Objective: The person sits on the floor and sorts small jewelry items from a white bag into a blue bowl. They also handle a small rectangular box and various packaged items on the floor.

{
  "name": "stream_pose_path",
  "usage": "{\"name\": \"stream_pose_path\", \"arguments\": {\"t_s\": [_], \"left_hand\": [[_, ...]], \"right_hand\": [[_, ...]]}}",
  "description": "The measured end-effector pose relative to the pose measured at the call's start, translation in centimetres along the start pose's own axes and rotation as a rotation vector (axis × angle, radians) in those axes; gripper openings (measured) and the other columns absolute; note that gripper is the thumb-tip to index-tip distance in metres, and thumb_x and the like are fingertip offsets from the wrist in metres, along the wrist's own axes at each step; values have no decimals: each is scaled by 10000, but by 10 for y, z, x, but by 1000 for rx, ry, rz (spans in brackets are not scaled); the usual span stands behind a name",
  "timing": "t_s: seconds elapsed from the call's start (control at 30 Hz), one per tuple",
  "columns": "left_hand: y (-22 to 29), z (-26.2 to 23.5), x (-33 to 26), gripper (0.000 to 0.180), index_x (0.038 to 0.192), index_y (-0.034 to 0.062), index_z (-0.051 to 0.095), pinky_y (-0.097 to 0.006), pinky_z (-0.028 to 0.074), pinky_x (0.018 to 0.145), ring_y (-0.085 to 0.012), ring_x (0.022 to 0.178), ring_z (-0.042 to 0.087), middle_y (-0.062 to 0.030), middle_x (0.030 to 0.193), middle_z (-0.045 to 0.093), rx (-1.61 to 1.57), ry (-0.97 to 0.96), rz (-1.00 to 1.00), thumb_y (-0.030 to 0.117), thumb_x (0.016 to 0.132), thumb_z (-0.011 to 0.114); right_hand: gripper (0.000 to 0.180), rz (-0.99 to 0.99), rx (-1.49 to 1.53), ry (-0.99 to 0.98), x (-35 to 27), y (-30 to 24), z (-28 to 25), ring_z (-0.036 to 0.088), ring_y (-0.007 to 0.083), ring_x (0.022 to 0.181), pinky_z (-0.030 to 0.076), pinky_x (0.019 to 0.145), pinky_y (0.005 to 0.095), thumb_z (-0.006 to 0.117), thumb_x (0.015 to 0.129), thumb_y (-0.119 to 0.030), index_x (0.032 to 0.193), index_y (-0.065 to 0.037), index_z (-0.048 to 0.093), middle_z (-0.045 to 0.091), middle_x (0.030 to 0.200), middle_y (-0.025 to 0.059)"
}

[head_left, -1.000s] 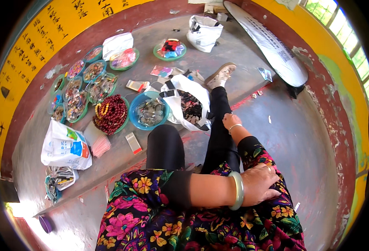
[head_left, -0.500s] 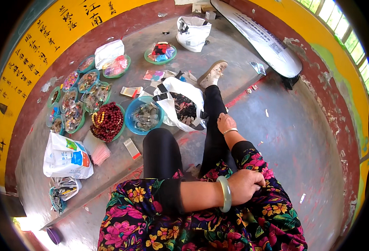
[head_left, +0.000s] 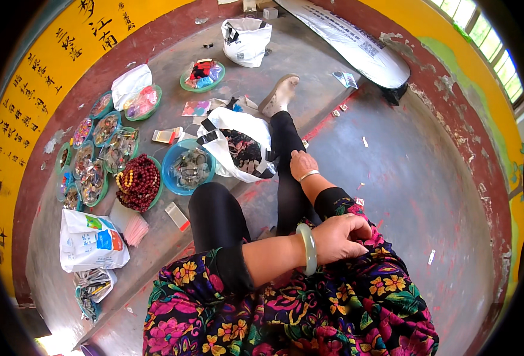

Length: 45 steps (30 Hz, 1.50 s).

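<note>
My left hand (head_left: 336, 238), with a pale green bangle (head_left: 307, 249) on its wrist, reaches across my lap. Its curled fingers pinch the floral sleeve (head_left: 376, 243) of my right arm. Lower on my bent right leg rests my right hand (head_left: 303, 164), fingers folded over the black trouser leg (head_left: 290, 190); a silver bracelet (head_left: 309, 174) circles that wrist. Beside this leg stands a white bag (head_left: 256, 127), its top gaping over dark floral cloth (head_left: 244, 151). Left of the bag is a blue basin (head_left: 168, 169) of small clear packets.
Dark red bead strings (head_left: 140, 184) fill a green basin, near several basins of small packaged goods (head_left: 119, 148). A white plastic bag (head_left: 90, 249) stands at the left. Farther off are another white bag (head_left: 247, 41) and a long silvery panel (head_left: 351, 38) by the wall.
The view has shifted, so the scene sits farther left and higher. My left hand's fingers have parted slightly at the sleeve. My right hand stays on the leg.
</note>
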<state>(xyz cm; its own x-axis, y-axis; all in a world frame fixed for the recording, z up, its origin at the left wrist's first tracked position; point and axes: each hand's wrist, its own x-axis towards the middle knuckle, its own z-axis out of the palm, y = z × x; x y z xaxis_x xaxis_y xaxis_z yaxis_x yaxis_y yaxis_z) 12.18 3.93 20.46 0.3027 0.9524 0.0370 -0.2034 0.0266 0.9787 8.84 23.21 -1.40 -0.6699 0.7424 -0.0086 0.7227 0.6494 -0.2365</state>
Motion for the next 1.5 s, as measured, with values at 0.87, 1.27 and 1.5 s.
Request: {"name": "stream_pose_path", "arguments": {"t_s": [0.87, 1.27, 1.5], "left_hand": [[20, 18, -13, 217, 938, 13, 550, -347, 435, 721, -295, 784, 542, -140, 841, 547, 533, 229, 465, 159, 783, 592], [34, 20, -27, 130, 899, -20, 573, -255, 424, 645, -97, 708, 537, -80, 761, 600, 80, 43, -161, 67, 818, 519], [42, 22, -40, 162, 954, -16, 572, -248, 433, 697, -117, 768, 549, -67, 849, 594, -49, -78, 88, 83, 835, 521]], "right_hand": [[168, -6, -4, 10, -2, -3, 2, 560, 322, 882, 451, 761, 400, 417, 801, -112, 871, -41, 552, 576, 894, 168], [178, -34, 20, 10, -5, -7, 0, 553, 317, 894, 444, 776, 395, 402, 809, -116, 867, -37, 550, 573, 897, 170], [172, -24, 26, 2, -8, -8, -7, 550, 315, 899, 442, 780, 391, 414, 802, -113, 876, -37, 550, 571, 899, 167]]}}
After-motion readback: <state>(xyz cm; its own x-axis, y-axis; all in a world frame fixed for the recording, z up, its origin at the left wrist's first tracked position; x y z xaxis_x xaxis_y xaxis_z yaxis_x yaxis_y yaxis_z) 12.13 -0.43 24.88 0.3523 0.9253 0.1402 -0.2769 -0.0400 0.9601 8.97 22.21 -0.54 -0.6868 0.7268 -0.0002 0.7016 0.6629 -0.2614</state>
